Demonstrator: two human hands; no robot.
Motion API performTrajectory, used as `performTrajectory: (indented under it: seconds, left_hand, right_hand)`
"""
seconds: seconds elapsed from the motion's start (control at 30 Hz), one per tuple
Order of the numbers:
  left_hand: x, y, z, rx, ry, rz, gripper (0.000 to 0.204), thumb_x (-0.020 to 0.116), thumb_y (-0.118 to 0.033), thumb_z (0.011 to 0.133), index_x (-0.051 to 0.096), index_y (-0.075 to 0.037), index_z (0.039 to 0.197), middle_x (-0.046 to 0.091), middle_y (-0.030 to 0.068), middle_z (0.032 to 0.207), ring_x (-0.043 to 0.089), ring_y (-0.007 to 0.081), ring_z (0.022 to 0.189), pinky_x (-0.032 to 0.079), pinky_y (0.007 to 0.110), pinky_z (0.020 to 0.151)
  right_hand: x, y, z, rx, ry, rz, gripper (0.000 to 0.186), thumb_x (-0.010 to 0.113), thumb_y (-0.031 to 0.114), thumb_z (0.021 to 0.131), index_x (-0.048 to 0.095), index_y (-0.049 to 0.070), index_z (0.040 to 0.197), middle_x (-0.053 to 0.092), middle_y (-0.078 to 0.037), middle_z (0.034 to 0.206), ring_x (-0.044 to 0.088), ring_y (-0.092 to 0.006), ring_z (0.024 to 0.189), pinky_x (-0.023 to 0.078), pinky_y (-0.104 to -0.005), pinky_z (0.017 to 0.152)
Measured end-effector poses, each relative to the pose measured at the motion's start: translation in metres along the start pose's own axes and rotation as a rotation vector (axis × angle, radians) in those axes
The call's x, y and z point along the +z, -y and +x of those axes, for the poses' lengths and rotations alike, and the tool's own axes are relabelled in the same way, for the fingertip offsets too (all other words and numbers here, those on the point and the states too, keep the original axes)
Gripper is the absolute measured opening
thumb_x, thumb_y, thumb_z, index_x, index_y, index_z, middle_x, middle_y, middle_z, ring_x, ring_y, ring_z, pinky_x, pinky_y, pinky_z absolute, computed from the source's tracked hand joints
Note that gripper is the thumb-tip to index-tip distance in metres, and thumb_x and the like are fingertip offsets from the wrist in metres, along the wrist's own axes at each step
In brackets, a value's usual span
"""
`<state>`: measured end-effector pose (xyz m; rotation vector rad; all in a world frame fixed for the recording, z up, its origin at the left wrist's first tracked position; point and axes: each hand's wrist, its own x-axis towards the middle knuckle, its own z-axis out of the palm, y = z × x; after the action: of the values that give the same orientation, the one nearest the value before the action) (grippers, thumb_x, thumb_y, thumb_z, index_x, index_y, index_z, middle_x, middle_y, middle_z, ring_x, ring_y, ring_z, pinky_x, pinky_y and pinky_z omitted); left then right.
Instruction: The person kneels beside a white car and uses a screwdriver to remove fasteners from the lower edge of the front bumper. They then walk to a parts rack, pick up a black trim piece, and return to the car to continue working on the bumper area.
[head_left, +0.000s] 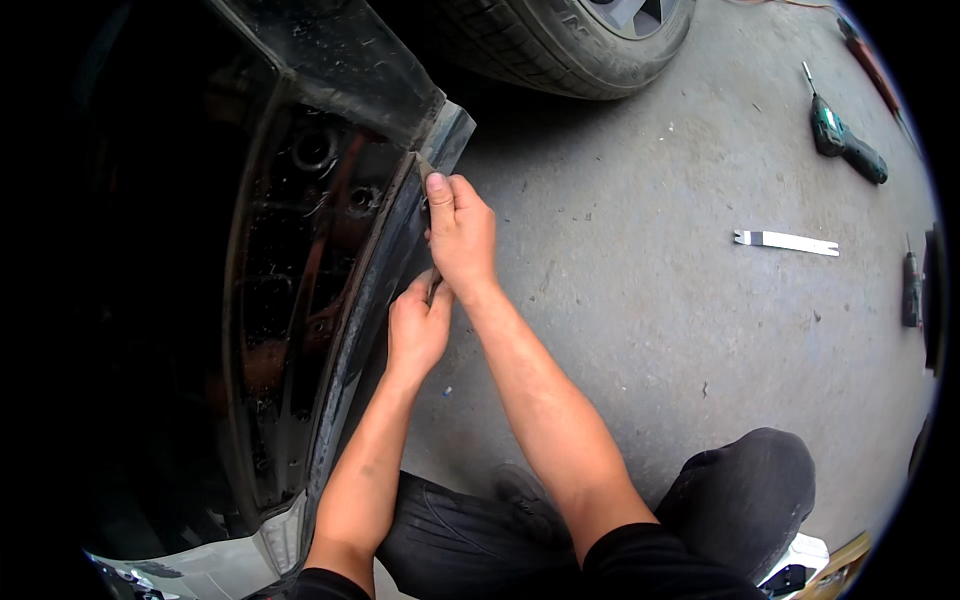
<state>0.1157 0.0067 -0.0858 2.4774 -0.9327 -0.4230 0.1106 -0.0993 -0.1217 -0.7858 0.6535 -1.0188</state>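
Observation:
Both hands are at the outer edge of a dark car sill (352, 290). My right hand (464, 238) is closed, thumb up, on a thin dark strip (423, 168) whose end shows just above the thumb, by the sill's far corner. Just below and nearer me, my left hand (418, 325) is also closed, and a short piece of dark strip shows at its fingertips, against the right wrist. Whether both pieces are one strip is hidden by the hands.
A car wheel (560, 50) stands beyond the sill. On the concrete floor (600, 260) to the right lie a silver pry tool (790, 242), a green-and-black power driver (842, 140) and a dark screwdriver-like tool (910, 290). My bent knee (745, 480) is at the lower right.

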Motion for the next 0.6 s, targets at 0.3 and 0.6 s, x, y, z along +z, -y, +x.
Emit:
performTrajectory:
  seconds: [0.3,0.6]
  left_hand:
    - [0.01,0.004,0.005,0.045,-0.073,0.123,0.024,0.054,-0.018,0.087,0.06,0.005,0.082,0.061,0.0204,0.067,0.06,0.0273,0.063,0.046,0.037,0.058]
    - [0.004,0.0,-0.001,0.087,-0.087,0.192,0.028,0.054,-0.018,0.089,0.059,0.007,0.077,0.06,0.0186,0.06,0.061,0.021,0.054,0.045,0.035,0.052]
  right_hand:
    - [-0.004,0.011,0.0,-0.357,-0.144,-0.327,0.028,0.056,0.023,0.093,0.052,0.001,0.077,0.053,-0.014,0.064,0.05,-0.0296,0.055,0.041,-0.0375,0.052]
    - [-0.006,0.014,0.001,-0.452,-0.111,-0.468,0.025,0.057,0.02,0.091,0.053,0.003,0.073,0.055,-0.013,0.065,0.056,-0.034,0.058,0.045,-0.0417,0.051]
